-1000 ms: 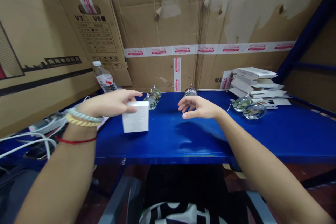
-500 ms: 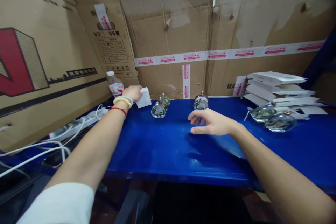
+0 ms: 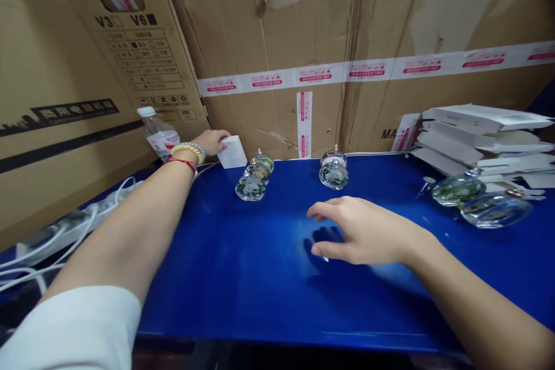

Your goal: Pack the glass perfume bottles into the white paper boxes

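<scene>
My left hand (image 3: 211,141) is closed at the left edge of a small white box (image 3: 233,152) that stands at the back of the blue table; part of the fingers is hidden. Over the middle of the table hovers my right hand (image 3: 359,228), thumb and fingers apart, holding nothing I can see. A tiny shiny spot below its thumb is too small to identify. Between the hands stand glass perfume bottles with spray tops: a left group (image 3: 250,188) right of the box, and a pair (image 3: 333,174) behind my right hand.
Two more perfume bottles (image 3: 495,209) stand at the right, near a small metallic piece (image 3: 427,185) and a stack of flattened white cartons (image 3: 481,127). A plastic drink bottle (image 3: 160,136) stands beside my left wrist. White cables (image 3: 78,243) run along the left edge. Cardboard walls (image 3: 277,29) enclose the back.
The view has tilted down and come closer to the table. My left hand stays at the white box. My right hand has drawn back toward me, away from the middle bottles.
</scene>
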Demonstrator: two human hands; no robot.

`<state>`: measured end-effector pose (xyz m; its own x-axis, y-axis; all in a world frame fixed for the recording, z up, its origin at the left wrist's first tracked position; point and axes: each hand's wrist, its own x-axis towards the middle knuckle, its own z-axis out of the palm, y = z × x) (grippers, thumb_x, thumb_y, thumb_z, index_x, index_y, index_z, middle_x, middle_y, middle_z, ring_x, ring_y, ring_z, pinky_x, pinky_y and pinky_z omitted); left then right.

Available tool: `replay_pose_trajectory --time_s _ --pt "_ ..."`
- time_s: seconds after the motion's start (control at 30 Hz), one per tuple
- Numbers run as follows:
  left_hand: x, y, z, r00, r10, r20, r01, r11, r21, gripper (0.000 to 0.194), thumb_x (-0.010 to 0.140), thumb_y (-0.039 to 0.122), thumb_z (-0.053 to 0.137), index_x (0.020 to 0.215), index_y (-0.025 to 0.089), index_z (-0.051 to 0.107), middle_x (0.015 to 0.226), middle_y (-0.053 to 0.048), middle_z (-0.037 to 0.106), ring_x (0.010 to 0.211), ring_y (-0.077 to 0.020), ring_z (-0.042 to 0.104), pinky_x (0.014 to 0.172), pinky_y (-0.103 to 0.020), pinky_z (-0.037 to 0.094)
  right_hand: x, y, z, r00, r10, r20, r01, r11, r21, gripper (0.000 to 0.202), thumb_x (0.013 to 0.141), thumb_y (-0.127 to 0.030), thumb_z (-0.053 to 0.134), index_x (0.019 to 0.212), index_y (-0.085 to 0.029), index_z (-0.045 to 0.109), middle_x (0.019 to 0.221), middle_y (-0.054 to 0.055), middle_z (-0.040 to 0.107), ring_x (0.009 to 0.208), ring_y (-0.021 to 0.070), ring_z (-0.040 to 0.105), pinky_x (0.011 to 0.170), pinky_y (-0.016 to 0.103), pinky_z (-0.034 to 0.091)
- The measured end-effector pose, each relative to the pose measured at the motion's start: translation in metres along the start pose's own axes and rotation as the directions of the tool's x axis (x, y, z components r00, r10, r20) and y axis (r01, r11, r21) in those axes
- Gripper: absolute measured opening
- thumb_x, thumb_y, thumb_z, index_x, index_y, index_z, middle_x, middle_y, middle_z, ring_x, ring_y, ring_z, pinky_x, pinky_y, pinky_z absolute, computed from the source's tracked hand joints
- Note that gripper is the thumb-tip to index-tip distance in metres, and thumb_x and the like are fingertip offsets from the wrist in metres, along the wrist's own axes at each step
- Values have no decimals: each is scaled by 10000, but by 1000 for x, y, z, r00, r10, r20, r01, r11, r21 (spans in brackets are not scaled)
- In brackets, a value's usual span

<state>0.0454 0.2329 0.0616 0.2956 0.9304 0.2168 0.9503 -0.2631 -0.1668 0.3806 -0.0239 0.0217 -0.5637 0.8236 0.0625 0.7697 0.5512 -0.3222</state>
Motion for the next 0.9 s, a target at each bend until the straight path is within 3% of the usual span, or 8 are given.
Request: replay_pose_trajectory --time_s 0.27,0.47,0.6,0.73,0.9 --pt "3 -8 -1 1000 -13 16 13 1000 -12 502 753 211 482 1233 165 625 1212 -104 688 1139 -261 624 985 -315 448 0 -4 -1 1000 14 19 -13 998 -65 496 820 -537 586 1190 -210 632 1103 106 704 824 229 676 697 318 459" --pt "3 -4 6 999 -46 12 46 998 -35 602 698 202 483 1290 174 585 1292 -65 648 1197 -241 593 990 -261 451 0 -5 -2 1000 17 1 -17 997 -78 467 829 -511 584 1179 -205 634 1080 105 708 796 215 672 691 308 453" --pt "-6 2 3 995 -35 -97 26 996 -90 661 687 179 482 1344 122 525 1416 -85 546 1294 -240 514 1101 -280 381 0 -3 -3 1000 -1 -20 -1 997 -78 445 842 -485 578 1180 -200 630 1108 105 701 858 221 676 725 303 463" --pt "-22 19 -14 971 -46 -235 9 987 -158 583 711 160 482 1288 122 556 1385 -108 557 1261 -257 525 1112 -342 391 0 4 -5 996 -12 -83 9 999 -36 407 856 -439 564 1157 -174 636 1115 108 698 930 232 671 779 316 475" --pt "-49 57 -50 877 -74 -475 -76 955 -288 433 747 147 493 1158 115 628 1249 -126 624 1196 -253 556 1097 -350 412 3 24 -8 958 -22 -286 25 1000 6 302 846 -378 564 1021 -159 675 1000 92 722 884 204 662 797 314 474"
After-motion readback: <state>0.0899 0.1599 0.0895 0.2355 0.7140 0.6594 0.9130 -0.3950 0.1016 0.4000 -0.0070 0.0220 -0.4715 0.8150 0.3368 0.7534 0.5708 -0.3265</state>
